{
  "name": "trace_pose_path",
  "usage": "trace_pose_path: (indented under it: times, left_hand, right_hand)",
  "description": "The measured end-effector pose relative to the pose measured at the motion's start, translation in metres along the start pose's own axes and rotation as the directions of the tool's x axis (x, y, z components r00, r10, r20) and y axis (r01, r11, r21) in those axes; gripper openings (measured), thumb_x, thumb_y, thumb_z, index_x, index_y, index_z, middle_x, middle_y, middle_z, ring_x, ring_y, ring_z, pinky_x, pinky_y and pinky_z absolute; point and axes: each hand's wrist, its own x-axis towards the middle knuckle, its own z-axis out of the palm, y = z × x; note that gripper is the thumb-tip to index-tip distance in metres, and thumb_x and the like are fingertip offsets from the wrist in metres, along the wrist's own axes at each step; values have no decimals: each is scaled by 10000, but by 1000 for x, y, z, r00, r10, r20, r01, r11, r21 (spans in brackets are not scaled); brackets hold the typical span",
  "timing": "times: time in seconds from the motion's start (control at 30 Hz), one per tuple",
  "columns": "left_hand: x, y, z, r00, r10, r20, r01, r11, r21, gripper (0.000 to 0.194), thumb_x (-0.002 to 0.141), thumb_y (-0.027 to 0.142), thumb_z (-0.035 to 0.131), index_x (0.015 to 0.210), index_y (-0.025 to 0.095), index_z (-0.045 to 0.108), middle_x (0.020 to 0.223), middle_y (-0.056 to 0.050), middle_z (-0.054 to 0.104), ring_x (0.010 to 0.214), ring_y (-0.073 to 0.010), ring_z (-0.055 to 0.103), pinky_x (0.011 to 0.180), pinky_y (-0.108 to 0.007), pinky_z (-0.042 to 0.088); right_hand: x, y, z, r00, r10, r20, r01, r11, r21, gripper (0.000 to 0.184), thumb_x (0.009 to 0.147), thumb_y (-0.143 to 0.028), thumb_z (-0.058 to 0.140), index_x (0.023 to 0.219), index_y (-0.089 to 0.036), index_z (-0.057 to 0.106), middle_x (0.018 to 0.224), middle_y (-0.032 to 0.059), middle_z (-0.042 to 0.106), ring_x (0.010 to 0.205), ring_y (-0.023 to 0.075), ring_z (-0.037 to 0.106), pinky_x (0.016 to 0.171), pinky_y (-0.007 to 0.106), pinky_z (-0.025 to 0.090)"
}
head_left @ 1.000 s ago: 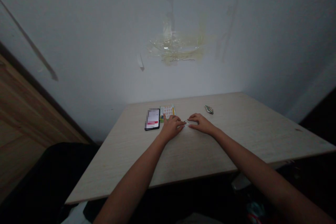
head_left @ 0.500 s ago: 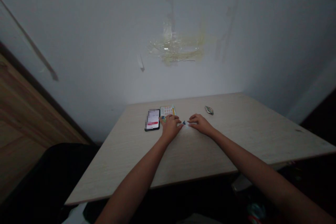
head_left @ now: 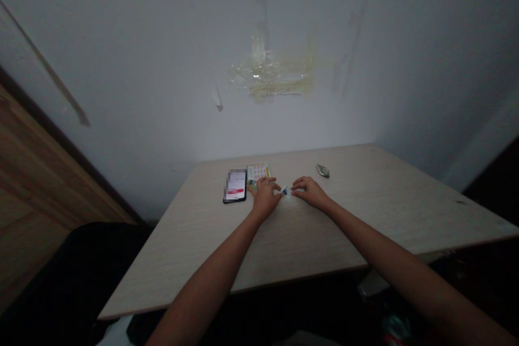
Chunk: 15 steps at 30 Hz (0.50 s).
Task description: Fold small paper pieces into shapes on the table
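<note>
Near the middle of the table (head_left: 292, 243), a small blue-and-white piece (head_left: 285, 191), perhaps folded paper or film, lies between my two hands. My left hand (head_left: 265, 195) pinches its left side with thumb and forefinger, its other fingers spread over a colourful printed packet or card (head_left: 252, 186). On the other side, my right hand (head_left: 310, 191) has its thumb and fingertips closed together at the piece's pale right edge. How firmly they grip it is too small to make out.
A phone (head_left: 235, 186) with a lit screen lies left of my left hand. Behind that hand rests a printed booklet or sheet (head_left: 258, 171). A small crumpled wrapper-like thing (head_left: 323, 171) sits further back on the right. The wall (head_left: 284, 124) rises behind the table.
The blue-and-white piece has turned slightly and shows more of its face between my fingers. Both hands stay in nearly the same place.
</note>
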Motion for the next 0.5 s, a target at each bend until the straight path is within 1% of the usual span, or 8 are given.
trace_pose_path:
  times: [0.1,0.17,0.27,0.37,0.43,0.5]
  left_hand:
    - [0,1,-1,1000,-10,-20,9,999,-34,76,790,303,759,862,284,745,1348,-7,626,1362,-316,383,1109,-724,54]
    - [0,1,-2,999,-17,-29,16,999,-46,74,787,308,765,855,285,747,1350,-7,623,1363,-310,385,1120,-706,59]
    - [-1,3,-3,999,-32,-34,30,998,-54,71,794,313,758,862,292,754,1361,-9,614,1370,-313,381,1123,-705,63]
    - [-1,4,-4,998,-41,-50,37,997,-64,65,806,310,745,869,304,760,1362,-12,610,1372,-323,378,1109,-733,70]
    - [-2,5,-5,998,-29,-63,25,997,-69,31,819,306,731,821,299,760,1365,-11,607,1373,-325,376,1106,-743,67]
    - [-2,6,-5,997,-16,-73,11,997,-73,83,831,302,715,760,285,755,1375,-10,599,1370,-324,376,1109,-742,67]
  right_hand:
    - [1,1,-1,999,-33,-14,33,999,29,48,753,-252,749,761,-210,768,933,72,738,959,237,653,964,408,440]
    - [2,2,0,998,-58,-24,60,997,50,42,754,-244,744,747,-204,749,921,68,741,941,231,660,955,403,440]
    - [2,2,0,994,-94,-47,97,993,67,39,769,-239,728,768,-201,734,928,68,744,941,227,662,951,399,435]
    - [1,1,-1,992,-107,-65,111,992,65,62,778,-259,724,794,-200,729,932,69,744,949,230,659,954,399,430]
    - [1,0,-1,992,-106,-74,111,992,62,92,790,-287,718,818,-200,731,936,69,745,957,235,657,953,398,428]
    - [2,1,-1,992,-97,-85,102,993,55,121,803,-313,709,832,-199,737,932,68,747,953,237,659,951,397,427]
